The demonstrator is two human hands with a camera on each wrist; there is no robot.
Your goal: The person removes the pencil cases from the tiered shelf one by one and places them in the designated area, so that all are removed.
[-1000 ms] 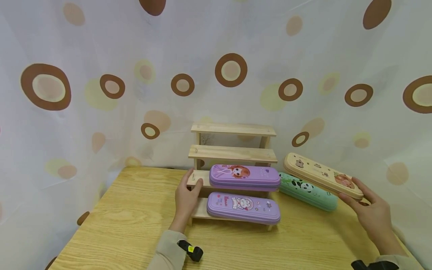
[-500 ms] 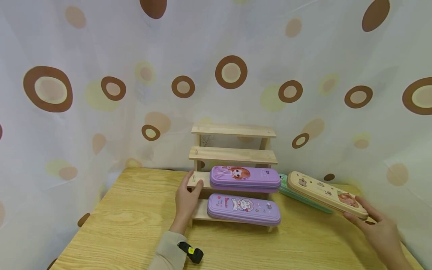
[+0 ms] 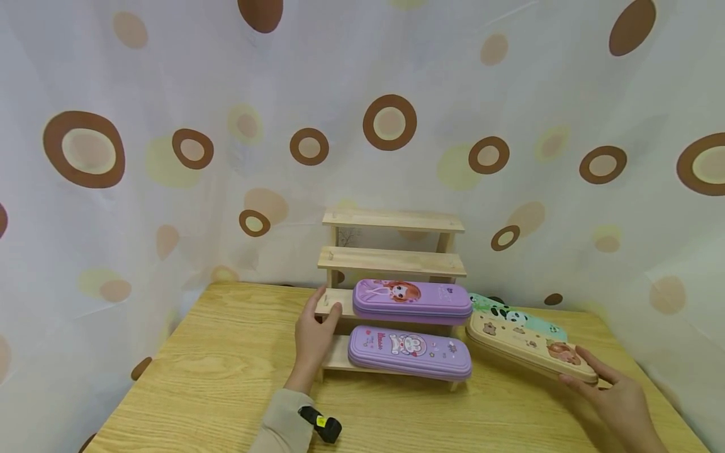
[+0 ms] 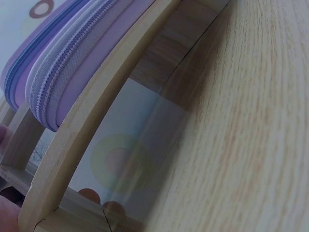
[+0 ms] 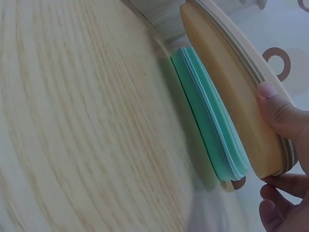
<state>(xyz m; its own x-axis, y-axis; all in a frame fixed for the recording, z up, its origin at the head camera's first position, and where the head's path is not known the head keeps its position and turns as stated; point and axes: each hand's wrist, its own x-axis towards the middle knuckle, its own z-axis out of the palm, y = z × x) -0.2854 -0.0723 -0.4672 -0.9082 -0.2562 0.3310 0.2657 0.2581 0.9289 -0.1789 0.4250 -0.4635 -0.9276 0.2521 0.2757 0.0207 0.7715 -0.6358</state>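
On the left, my sleeve [image 3: 283,418] carries a black device [image 3: 321,423] at the wrist, above the bench [image 3: 226,365]. My left hand [image 3: 314,333] grips the left end of the second tier of the wooden stand [image 3: 391,259], the thumb lying in front of the other fingers; the left wrist view crops them, so I can't quite tell how far they wrap.

On that second tier rests a purple case [image 3: 413,302] with a long-haired girl printed on it, set toward the right. Just below, on the lowest tier, lies a lilac case [image 3: 408,352] with a rabbit.

Right of the stand, a green case [image 3: 538,324] with a panda lies on the bench, partly hidden behind the cream case [image 3: 527,346]. I hold the cream one tilted, raised above the bench, its right end clamped between thumb and fingers of my right hand [image 3: 617,396].
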